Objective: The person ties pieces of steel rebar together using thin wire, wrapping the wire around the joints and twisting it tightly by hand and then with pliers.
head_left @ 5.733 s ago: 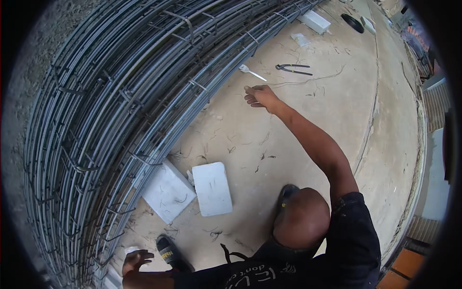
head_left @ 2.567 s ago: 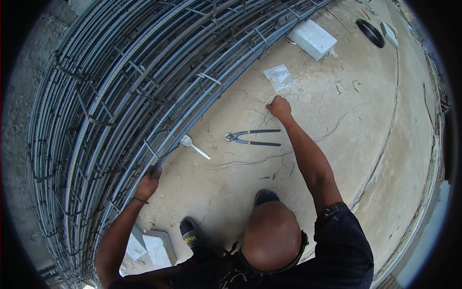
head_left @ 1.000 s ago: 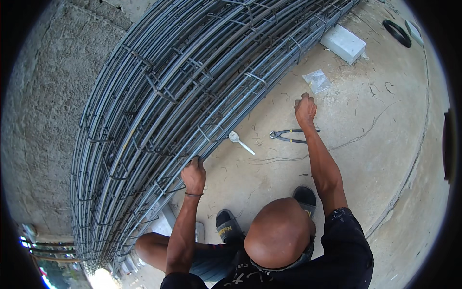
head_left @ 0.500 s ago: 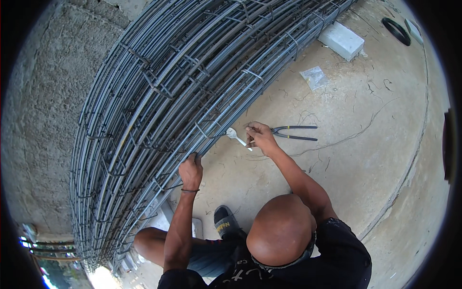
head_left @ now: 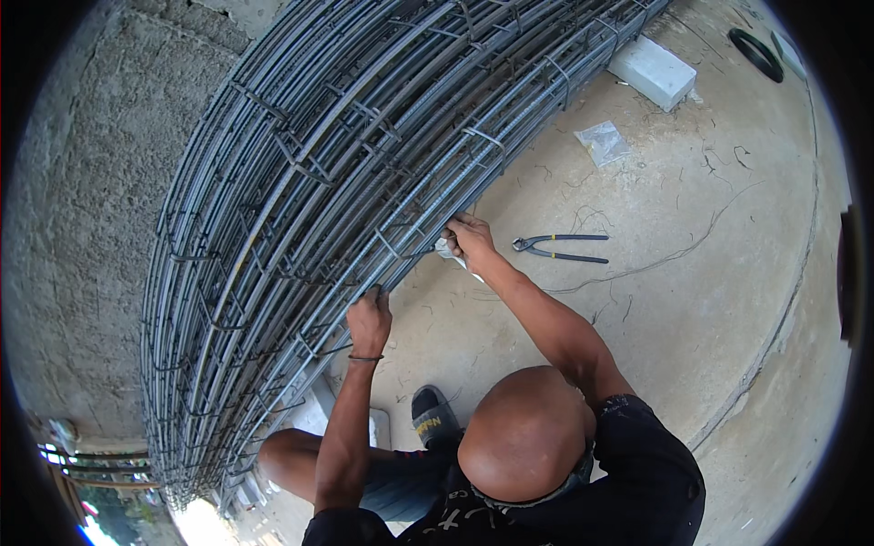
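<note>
Steel rebars (head_left: 319,196) lie against the curled left hand (head_left: 369,323) and bent-fingered right hand (head_left: 470,240), holds unclear.

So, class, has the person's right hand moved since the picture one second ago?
Yes. Judged against the pincers on the floor, the right hand has moved left, from beside their handles to the rebar bundle's edge.

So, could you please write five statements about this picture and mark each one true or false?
1. The dark metal pincers with yellow-banded handles lie on the beige concrete floor. True.
2. The left hand touches the pincers. False: it is at the edge of the long grey steel rebar cages.
3. The right hand partly hides the white plastic utensil. True.
4. The clear plastic bag lies under the white rectangular block. False: they lie apart.
5. The dark grey slip-on sandal is right of the pincers. False: it is left of them.
</note>
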Tool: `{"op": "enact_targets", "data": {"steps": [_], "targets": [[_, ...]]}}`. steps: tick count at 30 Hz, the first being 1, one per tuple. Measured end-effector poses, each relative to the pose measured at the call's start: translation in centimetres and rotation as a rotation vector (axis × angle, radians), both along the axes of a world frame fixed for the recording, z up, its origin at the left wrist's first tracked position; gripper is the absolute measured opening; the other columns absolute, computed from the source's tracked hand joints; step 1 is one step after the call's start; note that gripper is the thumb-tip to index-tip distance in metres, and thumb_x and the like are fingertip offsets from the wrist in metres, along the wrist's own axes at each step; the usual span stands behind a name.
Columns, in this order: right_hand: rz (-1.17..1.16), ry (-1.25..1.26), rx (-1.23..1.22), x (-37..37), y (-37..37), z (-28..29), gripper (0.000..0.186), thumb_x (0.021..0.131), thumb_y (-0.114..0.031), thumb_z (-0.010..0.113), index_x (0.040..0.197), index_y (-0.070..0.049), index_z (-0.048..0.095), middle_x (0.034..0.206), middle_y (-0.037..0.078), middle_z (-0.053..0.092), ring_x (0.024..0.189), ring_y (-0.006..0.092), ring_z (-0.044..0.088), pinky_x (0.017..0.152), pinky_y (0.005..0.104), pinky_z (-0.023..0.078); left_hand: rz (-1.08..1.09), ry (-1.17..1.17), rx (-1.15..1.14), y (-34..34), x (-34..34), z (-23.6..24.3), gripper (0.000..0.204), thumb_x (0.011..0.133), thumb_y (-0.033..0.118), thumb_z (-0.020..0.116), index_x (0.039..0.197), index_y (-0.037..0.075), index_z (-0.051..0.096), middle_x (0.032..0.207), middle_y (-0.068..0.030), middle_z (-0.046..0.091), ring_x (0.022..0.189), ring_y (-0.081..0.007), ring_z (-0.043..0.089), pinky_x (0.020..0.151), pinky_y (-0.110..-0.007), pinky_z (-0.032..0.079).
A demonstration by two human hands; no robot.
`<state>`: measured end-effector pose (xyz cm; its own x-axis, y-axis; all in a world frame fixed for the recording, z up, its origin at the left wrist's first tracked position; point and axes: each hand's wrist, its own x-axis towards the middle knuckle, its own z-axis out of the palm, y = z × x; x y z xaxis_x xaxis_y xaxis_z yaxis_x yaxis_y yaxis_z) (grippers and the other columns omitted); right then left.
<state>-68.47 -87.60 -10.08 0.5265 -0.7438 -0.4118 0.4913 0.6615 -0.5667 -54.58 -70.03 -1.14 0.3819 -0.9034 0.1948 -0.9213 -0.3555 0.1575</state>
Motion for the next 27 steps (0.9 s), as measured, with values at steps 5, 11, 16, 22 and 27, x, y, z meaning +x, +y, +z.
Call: {"op": "enact_targets", "data": {"steps": [5,11,16,22,27], "targets": [[-0.007,-0.173,0.044,0.3,-0.2,0.8,0.014,0.086,-0.018,0.068,0.093,-0.007,0.064,0.067,0.001,0.056,0.042,0.0053,0.042,0.034,0.0215,0.028,-0.025,-0.013,0.037,0.2,-0.2,0.5,0.025,0.083,0.019,0.065,0.097,-0.002,0.066,0.073,-0.025,0.062,0.07,-0.0412,0.062,0.063,-0.045,0.048],[0.083,-0.235,-0.026,0.1,-0.7,0.5,0.013,0.087,-0.017,0.067,0.093,-0.006,0.064,0.079,0.006,0.065,0.041,0.0052,0.039,0.034,0.0216,0.023,-0.145,-0.133,-0.026,0.6,-0.8,1.1,0.02,0.083,0.013,0.062,0.099,0.001,0.066,0.082,-0.022,0.064,0.071,-0.0371,0.063,0.061,-0.041,0.049],[0.101,-0.177,-0.093,-0.4,-1.9,-0.2,0.013,0.088,-0.016,0.065,0.092,-0.003,0.063,0.08,0.008,0.067,0.039,0.0046,0.035,0.034,0.0221,0.021,-0.297,0.068,-0.319,-4.9,-5.3,5.7,0.014,0.082,0.012,0.062,0.092,0.002,0.065,0.081,-0.0186,0.063,0.07,-0.0373,0.062,0.061,-0.043,0.048],[0.094,-0.159,-0.127,0.4,-1.5,-1.1,0.013,0.088,-0.015,0.065,0.089,-0.002,0.063,0.076,0.007,0.065,0.039,0.0048,0.035,0.034,0.023,0.021,-0.484,0.096,0.17,-14.9,-4.5,6.8,0.029,0.076,0.0,0.057,0.104,0.004,0.067,0.087,-0.0244,0.062,0.074,-0.0373,0.062,0.067,-0.04,0.048],[0.043,-0.191,-0.115,0.6,-1.4,-0.7,0.012,0.088,-0.015,0.065,0.089,-0.003,0.063,0.073,0.005,0.063,0.04,0.005,0.036,0.035,0.0232,0.023,-0.639,0.115,0.439,-17.4,-3.2,8.4,0.039,0.069,-0.004,0.056,0.105,0.005,0.067,0.086,-0.0253,0.062,0.076,-0.0382,0.062,0.069,-0.041,0.048]]}}
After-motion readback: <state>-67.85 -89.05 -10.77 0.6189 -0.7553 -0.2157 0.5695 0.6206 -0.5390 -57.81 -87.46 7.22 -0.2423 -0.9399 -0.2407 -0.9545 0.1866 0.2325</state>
